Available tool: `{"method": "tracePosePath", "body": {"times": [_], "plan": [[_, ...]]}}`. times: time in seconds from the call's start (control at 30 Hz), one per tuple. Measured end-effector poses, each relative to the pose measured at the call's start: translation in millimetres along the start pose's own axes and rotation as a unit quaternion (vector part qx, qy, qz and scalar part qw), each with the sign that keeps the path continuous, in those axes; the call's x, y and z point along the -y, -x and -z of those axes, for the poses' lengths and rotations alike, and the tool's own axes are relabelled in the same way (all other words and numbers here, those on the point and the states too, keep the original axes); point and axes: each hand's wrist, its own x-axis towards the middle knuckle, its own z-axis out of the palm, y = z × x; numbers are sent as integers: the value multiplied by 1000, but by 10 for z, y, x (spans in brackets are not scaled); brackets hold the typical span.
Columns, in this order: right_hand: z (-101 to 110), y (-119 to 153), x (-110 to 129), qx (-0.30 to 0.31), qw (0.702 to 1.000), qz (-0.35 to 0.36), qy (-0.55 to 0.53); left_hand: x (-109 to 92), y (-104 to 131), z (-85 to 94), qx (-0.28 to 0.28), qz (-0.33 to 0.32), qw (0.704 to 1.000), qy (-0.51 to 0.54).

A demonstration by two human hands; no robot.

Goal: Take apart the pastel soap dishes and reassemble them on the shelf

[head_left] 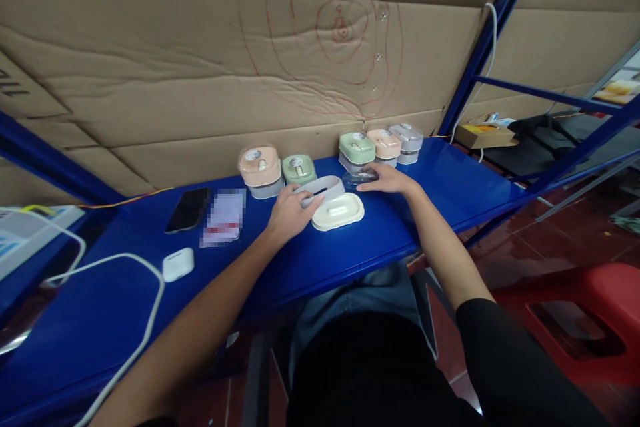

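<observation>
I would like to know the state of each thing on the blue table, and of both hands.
Left hand: fingers on the grey oval piece
Grey oval piece: off the boxes
Right hand: fingers at the clear piece
Clear piece: partly covered by fingers
Cream oval piece: lying flat
Left peach box: upright, lid on
Grey box: upright, lid on
Phone: lying flat, screen dark
Small white case: shut

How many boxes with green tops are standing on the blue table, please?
2: the left green-topped box stands just beyond the left hand; the right green-topped box stands beyond the right hand.
</observation>
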Motion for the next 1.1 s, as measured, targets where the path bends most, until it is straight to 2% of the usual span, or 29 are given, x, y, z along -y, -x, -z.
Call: {"method": "tracePosePath", "body": {"times": [0.3, 0.53, 0.6, 0.67, 0.8, 0.9, 1.1], "plan": [[-59, -45, -103, 15, 998, 27, 47, 84, -6, -84, -27, -2, 1000, -4], [-71, -63, -135, 3, 998, 37, 49, 19, -1, -31, -2, 19, 1000, 8], [-64, -58, -121, -1, 999, 38, 39, -27, 14, 4, -3, 0, 1000, 30], [-53, -50, -101, -3, 999, 37, 26, -77, 45, 31, 5, -48, 998, 51], [-34, -37, -64, -4, 999, 19, 26, -161, 122, 39, 57, -136, 987, 70], [-30, -32, -50, -13, 1000, 11, 25, -186, 150, 23, 67, -148, 984, 68], [27, 7, -61, -19, 1000, 1, 11, -219, 164, 22, 46, -130, 989, 56]]}}
